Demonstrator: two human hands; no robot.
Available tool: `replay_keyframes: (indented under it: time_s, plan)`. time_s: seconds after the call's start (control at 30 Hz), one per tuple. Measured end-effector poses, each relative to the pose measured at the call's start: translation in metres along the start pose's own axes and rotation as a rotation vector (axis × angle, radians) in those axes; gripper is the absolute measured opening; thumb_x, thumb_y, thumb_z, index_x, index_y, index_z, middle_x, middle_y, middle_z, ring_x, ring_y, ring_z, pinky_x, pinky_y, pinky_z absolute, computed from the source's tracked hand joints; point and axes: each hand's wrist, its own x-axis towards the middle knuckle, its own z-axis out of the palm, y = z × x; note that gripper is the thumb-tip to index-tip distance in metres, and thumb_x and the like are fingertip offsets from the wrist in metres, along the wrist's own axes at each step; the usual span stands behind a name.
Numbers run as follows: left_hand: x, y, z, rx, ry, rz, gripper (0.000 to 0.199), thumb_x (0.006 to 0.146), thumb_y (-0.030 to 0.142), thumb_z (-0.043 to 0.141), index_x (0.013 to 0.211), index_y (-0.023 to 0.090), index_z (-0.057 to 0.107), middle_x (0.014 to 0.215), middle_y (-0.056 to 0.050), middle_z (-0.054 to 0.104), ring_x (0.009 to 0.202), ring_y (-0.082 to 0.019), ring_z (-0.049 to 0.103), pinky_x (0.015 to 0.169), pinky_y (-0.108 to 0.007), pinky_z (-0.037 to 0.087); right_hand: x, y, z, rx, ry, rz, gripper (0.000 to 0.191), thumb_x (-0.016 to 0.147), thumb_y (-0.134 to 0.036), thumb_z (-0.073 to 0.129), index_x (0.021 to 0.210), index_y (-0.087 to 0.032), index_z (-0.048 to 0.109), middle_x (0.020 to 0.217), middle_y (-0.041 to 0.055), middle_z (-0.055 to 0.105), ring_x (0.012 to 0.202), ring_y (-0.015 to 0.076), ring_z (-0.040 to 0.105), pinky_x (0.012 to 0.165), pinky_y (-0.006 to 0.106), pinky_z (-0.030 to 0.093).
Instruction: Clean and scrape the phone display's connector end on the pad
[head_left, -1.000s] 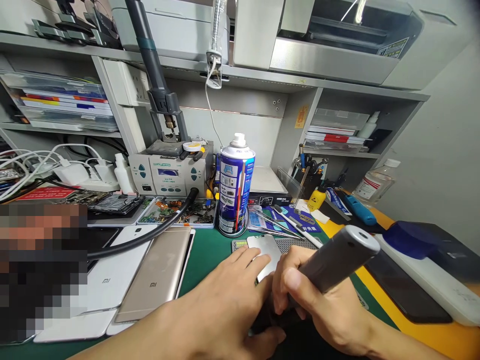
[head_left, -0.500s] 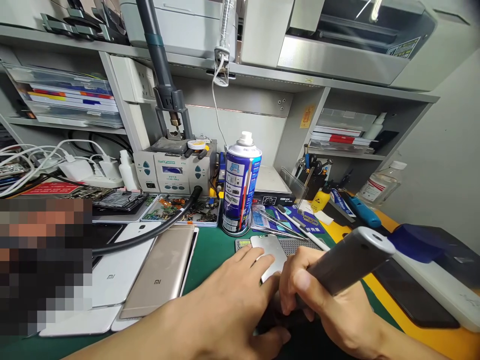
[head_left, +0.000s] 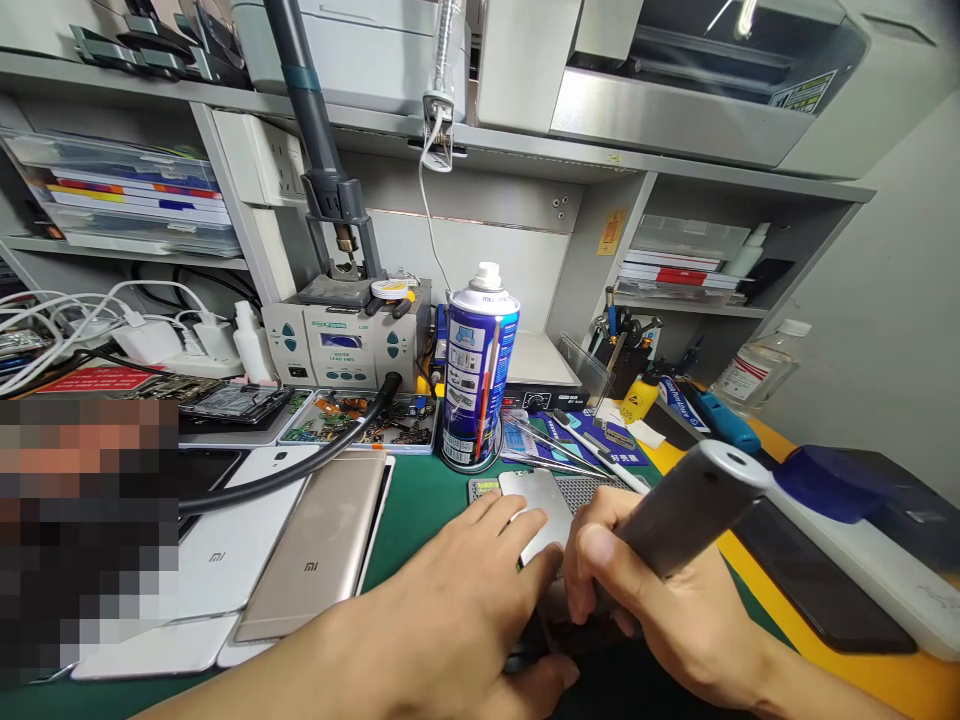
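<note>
My left hand (head_left: 465, 590) rests around an opened phone (head_left: 541, 510), fingertips at its silver metal part and thumb on the near side. Most of the phone is covered by my hands, and its near part lies in shadow. In my right hand (head_left: 660, 600), curled fingers and thumb hold a thick grey electric screwdriver (head_left: 690, 508). Its rear end, with a small socket, points up to the right, while the lower end slants down towards the phone between my hands. The tip is hard to make out in the dark.
Several phones, among them a gold one (head_left: 315, 550), lie left. A spray can (head_left: 480, 370) stands behind my hands, near a soldering station (head_left: 341, 345) with a black hose (head_left: 300, 470). Tweezers (head_left: 559, 440) lie behind; a dark phone (head_left: 825, 580) and white device (head_left: 862, 570) lie right.
The screwdriver's rear end has come slightly left and up, so it stands a little steeper. My left hand stays in nearly the same place. The whole view has shifted slightly.
</note>
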Motion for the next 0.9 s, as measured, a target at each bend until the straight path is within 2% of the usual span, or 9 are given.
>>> replay_keyframes:
  time_s: [0.33, 0.53, 0.9]
  plan:
    - [-0.0002, -0.0004, -0.0003, 0.020, -0.016, -0.018, 0.031, 0.088, 0.042, 0.075, 0.108, 0.021, 0.064, 0.119, -0.011, 0.057, 0.116, -0.035, 0.054, 0.117, -0.058, 0.041, -0.0007, -0.0009, -0.0014, -0.040, 0.011, 0.016, 0.052, 0.104, -0.062, 0.062, 0.070, -0.022, 0.060, 0.059, 0.0015, 0.064, 0.050, 0.0129, 0.053, 0.040, 0.023, 0.037]
    - [0.0001, 0.0004, -0.0009, 0.026, -0.035, -0.033, 0.032, 0.088, 0.042, 0.074, 0.110, 0.021, 0.064, 0.124, -0.013, 0.058, 0.122, -0.036, 0.053, 0.122, -0.059, 0.035, 0.0014, 0.0018, -0.0012, -0.043, 0.031, 0.001, 0.053, 0.104, -0.061, 0.062, 0.069, -0.022, 0.060, 0.058, 0.0012, 0.064, 0.047, 0.0122, 0.052, 0.039, 0.023, 0.036]
    - [-0.0010, 0.0012, 0.0000, 0.022, -0.021, -0.017, 0.032, 0.088, 0.042, 0.073, 0.110, 0.020, 0.065, 0.120, -0.012, 0.058, 0.117, -0.035, 0.055, 0.120, -0.059, 0.037, 0.0017, 0.0010, -0.0011, -0.042, 0.034, -0.029, 0.052, 0.105, -0.059, 0.063, 0.070, -0.020, 0.061, 0.058, 0.0014, 0.065, 0.047, 0.0108, 0.051, 0.040, 0.022, 0.037]
